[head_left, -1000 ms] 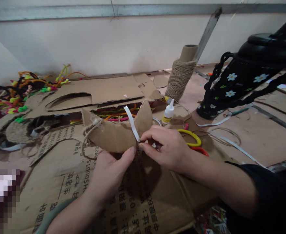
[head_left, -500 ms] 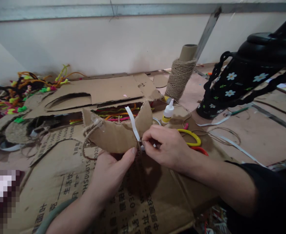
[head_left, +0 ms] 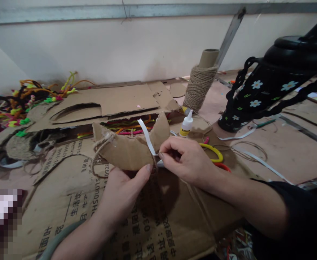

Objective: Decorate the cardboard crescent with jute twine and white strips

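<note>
My left hand (head_left: pixel 130 186) grips the lower edge of a crescent-shaped cardboard piece (head_left: pixel 128 153), thumb on its front. Twine (head_left: pixel 100 150) is wound round the piece's left end and hangs in a loop. A white strip (head_left: pixel 146 137) lies across the piece toward its right side, its upper end sticking up past the edge. My right hand (head_left: pixel 184 159) is pinched by the strip's lower end; what is between its fingertips is too small to make out. Yellow-and-red handles (head_left: pixel 214 153) show partly behind my right hand.
Printed cardboard (head_left: pixel 120 216) lies under my hands. Beyond stand a white glue bottle (head_left: pixel 186 124), a twine roll (head_left: pixel 200 85) and a black flowered bottle (head_left: pixel 251 95). Colourful pipe cleaners (head_left: pixel 31 94) are piled at the back left. A pencil and white strips lie on the right.
My right hand has shifted slightly to the right and up. The cardboard piece has moved a little to the right, and the white strip's top end leans slightly further left.
</note>
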Tool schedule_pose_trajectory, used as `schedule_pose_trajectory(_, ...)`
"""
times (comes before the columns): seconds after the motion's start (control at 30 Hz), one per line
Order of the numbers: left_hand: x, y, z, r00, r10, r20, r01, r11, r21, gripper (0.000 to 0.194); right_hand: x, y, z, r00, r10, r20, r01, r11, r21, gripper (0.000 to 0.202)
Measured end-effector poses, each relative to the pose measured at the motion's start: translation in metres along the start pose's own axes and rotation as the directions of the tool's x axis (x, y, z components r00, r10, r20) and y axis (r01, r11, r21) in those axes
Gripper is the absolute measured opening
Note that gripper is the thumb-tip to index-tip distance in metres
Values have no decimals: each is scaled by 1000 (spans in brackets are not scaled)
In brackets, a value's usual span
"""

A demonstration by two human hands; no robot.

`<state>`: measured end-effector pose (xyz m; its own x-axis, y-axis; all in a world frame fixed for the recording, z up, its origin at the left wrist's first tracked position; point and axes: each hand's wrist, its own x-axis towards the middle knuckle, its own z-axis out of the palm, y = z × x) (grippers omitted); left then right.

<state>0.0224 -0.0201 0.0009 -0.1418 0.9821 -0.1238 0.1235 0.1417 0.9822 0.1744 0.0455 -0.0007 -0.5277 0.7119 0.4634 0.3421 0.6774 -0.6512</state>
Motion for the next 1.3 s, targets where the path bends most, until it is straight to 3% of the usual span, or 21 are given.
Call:
schedule_pose_trajectory(0.43,1,-3,-1,1000,-16,24,17,998,-56,18,1,-1,-1,991,137,3,-137,988,71,9)
schedule_pose_trajectory(0.73,2,-8,-2,999,-22,48,25,997,-66,22,3,2,-2,988,148,-43,-145,988,53,9)
schedule_pose_trajectory(0.87,2,-11,-3,998,-34,43,39,992,-118,27,2,4,-3,998,44,-49,-42,998,37,10)
schedule_pose_trajectory(1.07,3,-10,-1,999,-13,37,18,990,-139,25,-5,6,1,988,-152,15,153,981,-117,10)
schedule_pose_trajectory(1.3,2,-10,-2,997,-46,61,51,995,-85,20,-3,5,0,992,-117,38,121,983,-140,14)
